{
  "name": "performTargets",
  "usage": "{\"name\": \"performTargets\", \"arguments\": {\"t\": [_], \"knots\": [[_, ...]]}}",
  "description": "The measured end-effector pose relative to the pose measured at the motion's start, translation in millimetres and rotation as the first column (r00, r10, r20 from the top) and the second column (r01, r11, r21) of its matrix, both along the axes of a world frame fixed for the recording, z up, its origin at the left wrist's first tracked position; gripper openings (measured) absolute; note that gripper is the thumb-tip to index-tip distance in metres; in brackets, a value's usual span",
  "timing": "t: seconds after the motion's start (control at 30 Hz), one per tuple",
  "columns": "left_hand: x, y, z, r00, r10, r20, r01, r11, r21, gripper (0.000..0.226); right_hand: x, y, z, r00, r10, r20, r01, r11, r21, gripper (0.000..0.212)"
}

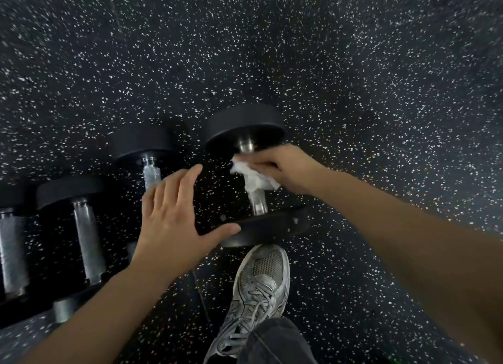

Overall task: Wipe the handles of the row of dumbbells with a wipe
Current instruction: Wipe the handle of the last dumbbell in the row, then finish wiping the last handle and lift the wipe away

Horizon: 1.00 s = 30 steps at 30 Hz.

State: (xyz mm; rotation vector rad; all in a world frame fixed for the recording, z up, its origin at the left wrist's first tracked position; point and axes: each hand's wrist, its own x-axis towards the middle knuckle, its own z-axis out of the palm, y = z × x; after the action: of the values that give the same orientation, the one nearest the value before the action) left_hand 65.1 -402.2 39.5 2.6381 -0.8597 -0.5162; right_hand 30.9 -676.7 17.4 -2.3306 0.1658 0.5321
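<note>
A white wipe (pixel 254 177) is gripped by the right hand (pixel 280 167) around the rightmost dumbbell (pixel 253 173) handle. The left hand (pixel 174 216) is held open above the speckled floor (pixel 353 78), beside a grey shoe (pixel 258 287).

Two bare forearms, no sleeves, no watch, no rings visible. Left hand (pixel 171 216) and right hand (pixel 283 167) ungloved. Worn grey mesh-and-suede running shoe (pixel 261 290): scuffed toe, grey laces, perforated toe panel, pale sole edge. Dark grey denim trouser leg (pixel 275 342) with stitched seam above shoe.
</note>
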Motion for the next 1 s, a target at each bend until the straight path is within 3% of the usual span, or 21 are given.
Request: {"name": "performTargets", "arguments": {"t": [0.07,0.13,0.2,0.27,0.33,0.57,0.7,0.77,1.0], "knots": [[1.8,11.2,1.2,0.999,-0.013,0.031,0.012,1.0,0.027,0.114,-7.1,6.1,5.8,0.973,0.203,-0.112,-0.203,0.979,0.008,0.037],[1.3,12.6,4.5,1.0,-0.01,0.026,0.01,1.0,0.013,0.114,-8.4,10.6,13.5,0.939,0.307,-0.153,-0.302,0.952,0.052,0.034],[-1.1,3.4,7.7,1.0,-0.006,0.011,0.006,1.0,-0.022,0.116,-0.8,14.8,14.2,0.969,0.239,-0.067,-0.234,0.97,0.072,0.033],[-5.9,-9.8,8.6,1.0,-0.003,-0.011,0.002,0.998,-0.055,0.119,7.8,18.2,6.8,0.995,0.061,0.082,-0.065,0.997,0.046,0.033],[-9.8,-18.8,7.2,0.999,0.004,-0.035,-0.007,0.995,-0.096,0.12,8.0,23.2,-4.1,0.992,-0.035,0.122,0.029,0.999,0.045,0.036],[-1.5,-0.1,3.3,0.998,-0.004,-0.062,-0.002,0.995,-0.104,0.117,-6.5,36.5,5.1,0.957,0.291,-0.02,-0.289,0.955,0.064,0.041],[-2.5,0.9,2.2,0.997,0.016,-0.069,-0.023,0.994,-0.106,0.117,17.7,42.5,-3.4,0.989,-0.036,0.143,0.034,0.999,0.013,0.036],[-3.1,1.2,2.2,0.997,0.024,-0.072,-0.031,0.994,-0.109,0.117,19.4,46.9,-7.3,0.983,-0.109,0.147,0.102,0.993,0.054,0.034],[-0.8,4.8,16.0,0.999,-0.009,-0.039,0.007,0.998,-0.068,0.123,10.2,48.9,22.0,0.965,0.23,-0.128,-0.235,0.972,-0.024,0.033]]}}
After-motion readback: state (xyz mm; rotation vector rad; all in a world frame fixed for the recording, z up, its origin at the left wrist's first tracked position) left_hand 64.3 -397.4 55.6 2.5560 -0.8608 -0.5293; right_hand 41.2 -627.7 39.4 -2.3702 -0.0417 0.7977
